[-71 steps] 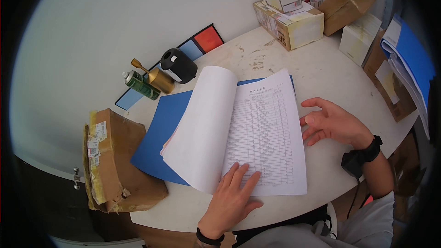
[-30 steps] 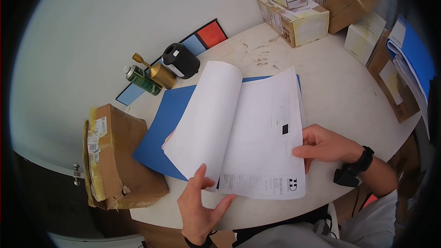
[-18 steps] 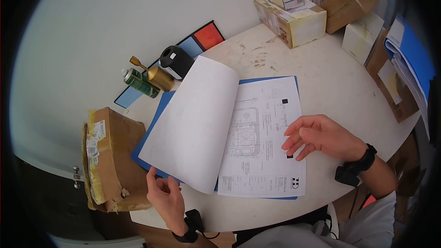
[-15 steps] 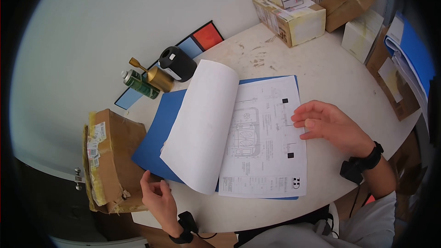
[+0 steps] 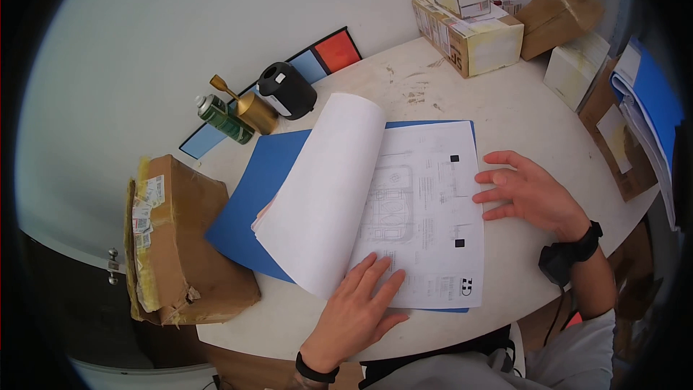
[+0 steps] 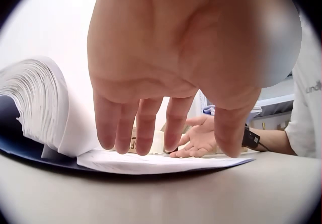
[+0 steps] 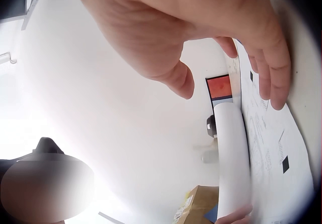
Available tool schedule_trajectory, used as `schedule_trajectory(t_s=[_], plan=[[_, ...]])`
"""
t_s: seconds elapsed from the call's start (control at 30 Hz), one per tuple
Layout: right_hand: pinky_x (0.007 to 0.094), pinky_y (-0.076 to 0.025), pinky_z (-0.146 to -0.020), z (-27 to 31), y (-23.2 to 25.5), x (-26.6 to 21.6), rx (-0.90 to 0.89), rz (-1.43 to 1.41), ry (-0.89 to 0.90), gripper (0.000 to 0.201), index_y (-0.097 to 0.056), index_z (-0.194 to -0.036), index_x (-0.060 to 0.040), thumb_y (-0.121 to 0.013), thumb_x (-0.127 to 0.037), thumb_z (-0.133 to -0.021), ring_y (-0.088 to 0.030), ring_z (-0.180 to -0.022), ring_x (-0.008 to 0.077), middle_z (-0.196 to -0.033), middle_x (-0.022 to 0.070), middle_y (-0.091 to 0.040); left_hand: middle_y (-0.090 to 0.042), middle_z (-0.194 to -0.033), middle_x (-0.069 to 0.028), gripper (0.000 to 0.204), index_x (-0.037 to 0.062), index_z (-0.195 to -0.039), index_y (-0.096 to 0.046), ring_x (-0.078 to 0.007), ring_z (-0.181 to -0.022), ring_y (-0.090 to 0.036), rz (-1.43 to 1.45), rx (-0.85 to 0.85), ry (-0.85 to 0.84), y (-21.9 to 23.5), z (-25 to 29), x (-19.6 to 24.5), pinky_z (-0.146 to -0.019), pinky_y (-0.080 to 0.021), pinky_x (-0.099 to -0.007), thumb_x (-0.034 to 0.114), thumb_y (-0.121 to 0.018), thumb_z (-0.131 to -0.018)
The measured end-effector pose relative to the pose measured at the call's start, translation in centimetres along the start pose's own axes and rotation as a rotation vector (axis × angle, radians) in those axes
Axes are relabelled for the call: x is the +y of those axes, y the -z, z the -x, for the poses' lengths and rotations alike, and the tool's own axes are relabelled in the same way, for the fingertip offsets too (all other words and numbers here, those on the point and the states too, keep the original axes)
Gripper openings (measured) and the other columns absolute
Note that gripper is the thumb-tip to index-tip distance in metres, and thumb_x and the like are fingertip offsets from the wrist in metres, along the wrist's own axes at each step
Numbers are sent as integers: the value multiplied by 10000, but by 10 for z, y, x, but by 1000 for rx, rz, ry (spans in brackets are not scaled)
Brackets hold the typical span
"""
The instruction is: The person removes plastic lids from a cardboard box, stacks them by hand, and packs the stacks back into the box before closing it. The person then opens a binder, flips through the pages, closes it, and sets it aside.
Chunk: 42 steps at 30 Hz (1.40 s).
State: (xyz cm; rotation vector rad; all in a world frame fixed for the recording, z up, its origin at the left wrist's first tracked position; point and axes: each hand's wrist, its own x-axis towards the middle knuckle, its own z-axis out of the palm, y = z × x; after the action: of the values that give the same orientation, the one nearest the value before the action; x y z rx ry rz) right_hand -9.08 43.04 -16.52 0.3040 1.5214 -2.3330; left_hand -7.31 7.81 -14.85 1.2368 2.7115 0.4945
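A blue folder [image 5: 271,173] lies open on the table with a thick stack of papers in it. The turned sheets [image 5: 325,188] curl over to the left, and in the left wrist view their layered edges [image 6: 37,98] show. On the right side lies a page with a technical drawing [image 5: 433,209], two black squares and a logo at its lower corner. My left hand [image 5: 357,310] rests its spread fingers on the lower left of this page, beside the curl. At the page's right edge my right hand [image 5: 530,191] has its fingers spread, holding nothing.
A worn cardboard box [image 5: 195,245] stands left of the folder. Behind it are a green can [image 5: 225,119], a gold pot with a handle [image 5: 256,112] and a black container [image 5: 287,90]. Several boxes [image 5: 494,47] and another blue folder [image 5: 653,94] stand at the right.
The printed table page has been turned over to the left, uncovering the drawing. My left hand moved from the folder's lower left corner onto the page; my right hand shifted slightly right.
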Motion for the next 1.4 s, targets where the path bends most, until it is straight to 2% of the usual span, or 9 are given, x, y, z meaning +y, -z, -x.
schedule_trajectory(t_s=[0.17, 0.43, 0.73, 0.83, 0.9, 1.0, 1.17, 1.27, 1.4], plan=[[434, -567, -1007, 9, -5, -6, 149, 305, 111, 565, -406, -1494, -75, -671, -271, -1035, -571, -1298, 276, -1448, 175, -501, -602, -1405, -184, 653, 54, -1323, -638, -435, -1359, -546, -82, -8, 44, -7, -7, -3, -1058, -526, -483, 323, -881, -780], [428, -568, -1004, 11, -2, -12, 89, 175, 60, 604, -395, -1500, -50, -684, -296, -1031, -583, -1281, 274, -1431, 173, -506, -620, -1433, -181, 555, 68, -1280, -666, -444, -1296, -605, -144, -57, -55, -4, -11, -5, -999, -569, -446, 315, -849, -818], [445, -575, -990, 10, -1, -16, 98, 179, 42, 564, -407, -1481, -43, -670, -274, -1039, -609, -1255, 290, -1397, 173, -519, -742, -1214, -146, 394, 45, -1205, -693, -334, -1086, -739, -54, 94, -37, 11, 8, -21, -873, -606, -387, 136, -825, -845], [464, -572, -988, 10, -1, -14, 78, 83, 29, 533, -422, -1461, -45, -668, -256, -1037, -604, -1261, 309, -1393, 176, -518, -755, -1060, -152, 319, 36, -1157, -702, -282, -926, -748, 57, 422, 274, 28, 36, -31, -783, -593, -356, 185, -810, -896], [463, -558, -996, 9, 2, -14, 30, 8, 36, 538, -430, -1449, -35, -680, -257, -1028, -582, -1266, 307, -1368, 163, -523, -736, -939, -143, 390, -14, -1216, -653, -230, -824, -725, 188, 720, 801, 25, 47, -50, -726, -563, -322, 240, -777, -948], [470, -555, -990, 7, 6, -14, 9, -82, 30, 512, -443, -1437, -51, -681, -234, -1023, -579, -1262, 304, -1363, 156, -527, -711, -921, -120, 541, -82, -1307, -564, -192, -796, -703, 184, 529, 973, 6, 76, -74, -705, -554, -316, 326, -732, -994], [376, -561, -952, 2, 2, 7, 79, 329, 269, 442, -481, -1392, -20, -666, -183, -1026, -630, -1152, 243, -1355, 150, -553, -596, -1337, -167, 752, -43, -1573, -287, -292, -1083, -688, 909, 697, 888, 13, 83, -74, -951, -587, -429, 421, -599, -1069], [355, -558, -984, 2, -10, 4, -58, 231, 93, 447, -483, -1389, 24, -653, -197, -1040, -642, -1158, 235, -1383, 173, -548, -545, -1384, -201, 674, 29, -1583, -309, -300, -1183, -635, 1495, 600, 743, 3, 82, -94, -1008, -559, -456, 442, -514, -1092], [419, -568, -1033, -3, -19, 26, -163, 135, -10, 431, -447, -1426, 0, -605, -186, -1070, -649, -1227, 283, -1378, 200, -581, -517, -1442, -144, 619, 121, -1588, -349, -276, -1288, -552, 1497, 528, 804, 21, 61, -70, -1063, -488, -490, 449, -508, -1087]])
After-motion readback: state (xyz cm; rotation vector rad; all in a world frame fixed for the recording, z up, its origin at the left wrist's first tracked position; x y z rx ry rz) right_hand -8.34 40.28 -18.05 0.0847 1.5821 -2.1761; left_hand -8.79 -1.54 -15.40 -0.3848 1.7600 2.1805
